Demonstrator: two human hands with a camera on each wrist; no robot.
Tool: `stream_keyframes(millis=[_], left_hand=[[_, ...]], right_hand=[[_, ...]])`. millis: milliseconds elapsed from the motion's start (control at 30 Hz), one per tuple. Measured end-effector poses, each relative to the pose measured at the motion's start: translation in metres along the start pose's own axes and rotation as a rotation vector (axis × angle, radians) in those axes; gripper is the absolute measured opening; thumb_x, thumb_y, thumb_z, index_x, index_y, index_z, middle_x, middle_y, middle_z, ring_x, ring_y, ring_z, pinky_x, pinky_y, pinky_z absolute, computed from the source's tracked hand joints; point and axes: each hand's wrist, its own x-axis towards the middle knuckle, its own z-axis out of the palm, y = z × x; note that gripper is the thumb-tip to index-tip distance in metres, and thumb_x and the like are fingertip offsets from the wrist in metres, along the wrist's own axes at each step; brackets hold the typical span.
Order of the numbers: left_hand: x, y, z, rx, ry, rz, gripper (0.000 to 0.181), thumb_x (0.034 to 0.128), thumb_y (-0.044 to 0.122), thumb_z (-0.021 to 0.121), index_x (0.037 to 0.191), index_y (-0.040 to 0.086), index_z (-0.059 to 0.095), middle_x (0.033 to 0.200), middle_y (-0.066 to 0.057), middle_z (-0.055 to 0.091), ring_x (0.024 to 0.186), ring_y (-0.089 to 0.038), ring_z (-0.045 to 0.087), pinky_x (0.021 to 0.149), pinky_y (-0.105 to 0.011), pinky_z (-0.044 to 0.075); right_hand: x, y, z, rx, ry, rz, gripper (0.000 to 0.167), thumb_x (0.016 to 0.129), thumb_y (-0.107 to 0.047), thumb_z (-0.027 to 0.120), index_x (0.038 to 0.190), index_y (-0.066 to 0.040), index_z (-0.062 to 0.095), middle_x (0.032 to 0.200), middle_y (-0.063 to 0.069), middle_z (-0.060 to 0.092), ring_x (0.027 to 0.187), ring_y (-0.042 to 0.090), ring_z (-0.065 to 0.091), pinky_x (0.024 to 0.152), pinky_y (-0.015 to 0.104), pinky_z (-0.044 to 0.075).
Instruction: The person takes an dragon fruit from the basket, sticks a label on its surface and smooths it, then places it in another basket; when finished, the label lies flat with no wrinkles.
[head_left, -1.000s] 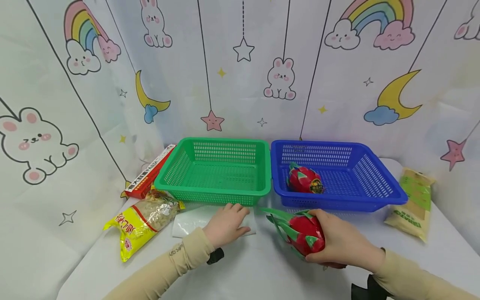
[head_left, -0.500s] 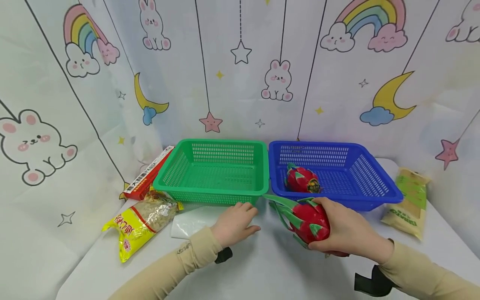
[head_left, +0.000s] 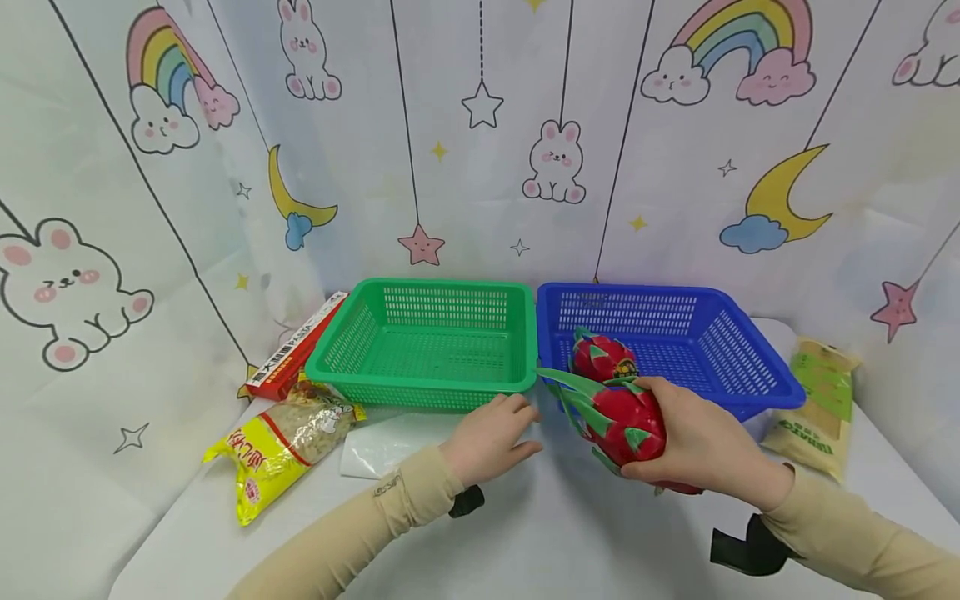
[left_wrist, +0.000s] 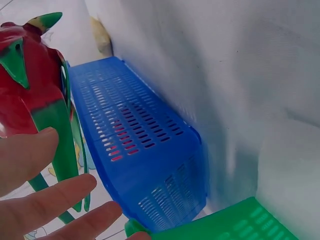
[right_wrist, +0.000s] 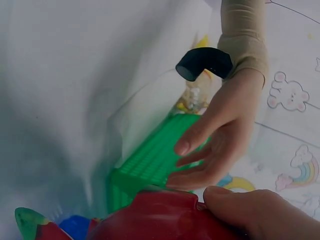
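Observation:
My right hand (head_left: 703,446) grips a red dragon fruit (head_left: 626,425) with long green leaf tips, held up in front of the blue basket (head_left: 750,342). Between the baskets' near edges and me, my left hand (head_left: 491,439) hovers with relaxed fingers, holding nothing. Its fingertips are near the front wall of the green basket (head_left: 423,392). From the left wrist view, the dragon fruit (left_wrist: 32,85) appears just beyond those fingers, apart from them. A second dragon fruit (head_left: 600,357), with a dark label, lies inside the blue basket at its left side.
At left, a yellow snack bag (head_left: 273,454) leans by a red pasta box (head_left: 296,350). A white plastic sheet or bag (head_left: 390,446) lies before the green basket. A green and tan packet (head_left: 817,408) lies right of the blue basket. A printed curtain (head_left: 487,167) hangs behind.
My right hand has raised the dragon fruit and moved it forward toward the blue basket. My left hand has drifted right and slightly forward, fingers still relaxed.

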Motion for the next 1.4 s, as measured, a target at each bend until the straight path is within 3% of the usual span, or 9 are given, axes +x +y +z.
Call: stream_keyframes(millis=[267,600,1000,1400], left_hand=[[0.014,0.005,-0.002,-0.017,0.0,0.003,0.027,0.0891,0.032,0.06,0.106,0.011,0.062,0.105,-0.002,0.06,0.094,-0.015,0.058,0.078,-0.023,0.049],[0.03,0.004,0.001,0.035,0.021,0.032,0.028,0.09,0.03,0.059,0.109,0.01,0.061,0.108,-0.001,0.061,0.099,-0.015,0.057,0.084,-0.023,0.047],[0.044,0.004,0.007,0.074,0.052,0.044,0.027,0.0901,0.029,0.059,0.11,0.011,0.061,0.107,0.0,0.061,0.098,-0.014,0.055,0.083,-0.023,0.047],[0.058,0.001,0.013,0.114,0.034,0.033,0.028,0.0902,0.031,0.058,0.11,0.012,0.062,0.106,0.0,0.062,0.1,-0.014,0.056,0.082,-0.024,0.048]], right_hand=[[0.004,0.003,-0.004,-0.027,0.003,0.014,0.091,0.054,-0.049,0.083,0.119,0.002,0.045,0.092,0.008,0.061,0.076,0.017,0.059,0.055,0.031,0.052],[0.007,0.005,-0.009,-0.016,0.015,0.016,0.094,0.054,-0.05,0.083,0.12,0.003,0.045,0.095,0.01,0.062,0.079,0.02,0.06,0.057,0.034,0.054],[0.008,0.009,-0.013,-0.033,0.032,0.043,0.093,0.055,-0.05,0.083,0.119,0.004,0.044,0.096,0.013,0.062,0.08,0.023,0.06,0.058,0.037,0.054],[0.007,0.014,-0.018,-0.024,0.027,0.062,0.092,0.056,-0.051,0.083,0.119,0.005,0.044,0.095,0.014,0.062,0.079,0.023,0.06,0.057,0.037,0.054]])
